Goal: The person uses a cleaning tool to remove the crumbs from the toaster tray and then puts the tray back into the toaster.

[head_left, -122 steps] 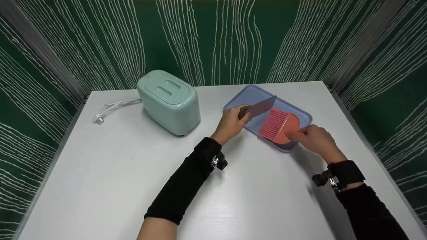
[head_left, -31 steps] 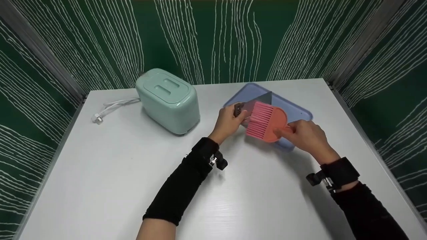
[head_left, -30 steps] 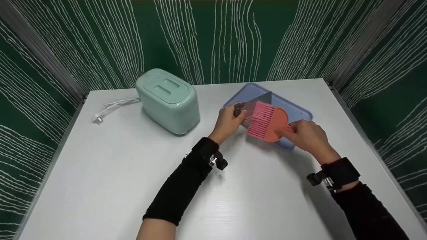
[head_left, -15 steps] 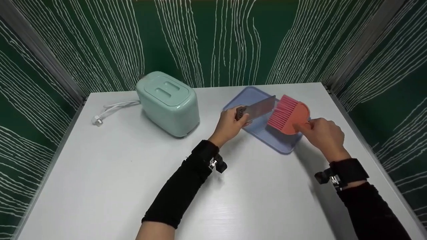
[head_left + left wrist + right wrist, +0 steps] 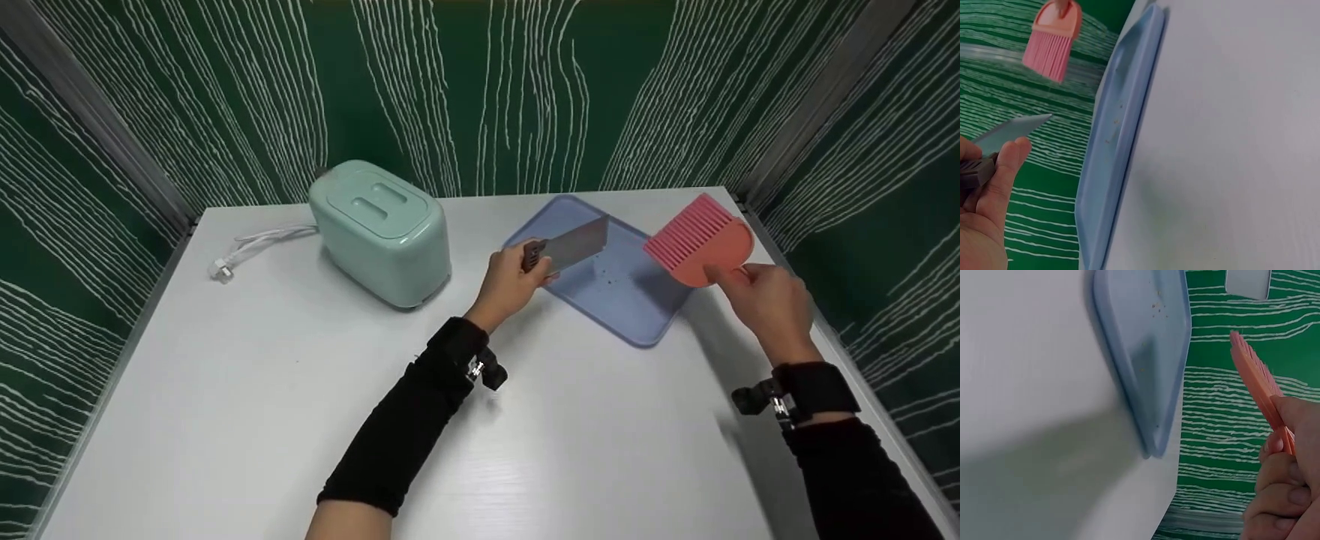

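Left hand (image 5: 506,285): grasping the knife (image 5: 577,244) — raised clear of the tray, seen across its left part in head view.
Right hand (image 5: 772,300): grasping the pink brush (image 5: 701,246), up in the air by the tray's right end, not touching it.
Tray (image 5: 626,324): blue, flat on the white table (image 5: 225,390), set at an angle; crumbs (image 5: 607,280) near its middle.
Crumb risk: likely scatter over the low rim if the brush flicks too fast.
Knife risk: brush or right fingers could catch the edge if swung in too close; can't tell which side is sharp.
Tray risk: might skid if pushed at one side — no hand steadies it.
Brush risk: could trap bits between bristles; none visible there, too small to tell.
Toaster (image 5: 382,232): pale green, well apart on the left; low risk unless the left arm swings wide.
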`<state>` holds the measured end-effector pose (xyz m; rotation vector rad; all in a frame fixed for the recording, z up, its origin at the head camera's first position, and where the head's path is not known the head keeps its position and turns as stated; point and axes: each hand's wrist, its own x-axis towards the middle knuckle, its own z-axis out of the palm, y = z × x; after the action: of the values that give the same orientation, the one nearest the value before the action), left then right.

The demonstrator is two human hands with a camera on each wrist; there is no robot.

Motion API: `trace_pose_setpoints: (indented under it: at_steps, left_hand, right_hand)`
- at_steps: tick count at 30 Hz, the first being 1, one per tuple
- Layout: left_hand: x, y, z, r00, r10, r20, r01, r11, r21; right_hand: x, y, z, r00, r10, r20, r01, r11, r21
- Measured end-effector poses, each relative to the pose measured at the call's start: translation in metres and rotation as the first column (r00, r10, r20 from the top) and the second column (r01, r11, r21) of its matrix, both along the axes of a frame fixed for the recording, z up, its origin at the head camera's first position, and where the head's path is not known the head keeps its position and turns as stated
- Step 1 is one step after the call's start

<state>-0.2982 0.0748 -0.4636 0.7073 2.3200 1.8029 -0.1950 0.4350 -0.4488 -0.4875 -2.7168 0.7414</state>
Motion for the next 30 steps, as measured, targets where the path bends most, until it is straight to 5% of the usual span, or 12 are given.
trace_pose_setpoints:
  at_steps: [13, 23, 26, 30]
  left_hand:
    - [0.001, -0.001, -0.01, 1.0, -0.005, 0.022, 0.004, 0.998, 0.058]
    - [0.0, -0.002, -0.009, 0.998, 0.044, -0.037, -0.047, 0.997, -0.065]
    - [0.0, -0.001, -0.01, 0.999, 0.041, -0.022, -0.042, 0.998, -0.04]
    - [0.0, -0.001, -0.01, 0.999, 0.046, -0.007, -0.046, 0.998, -0.031]
  right_hand:
    - [0.019, 0.045, -0.016, 0.978, -0.11, 0.175, 0.131, 0.985, -0.113]
    - [0.028, 0.072, -0.031, 0.921, -0.126, 0.369, 0.194, 0.969, -0.151]
    - [0.029, 0.074, -0.035, 0.892, -0.115, 0.438, 0.214, 0.96, -0.182]
    - [0.033, 0.072, -0.036, 0.886, -0.081, 0.456, 0.192, 0.96, -0.202]
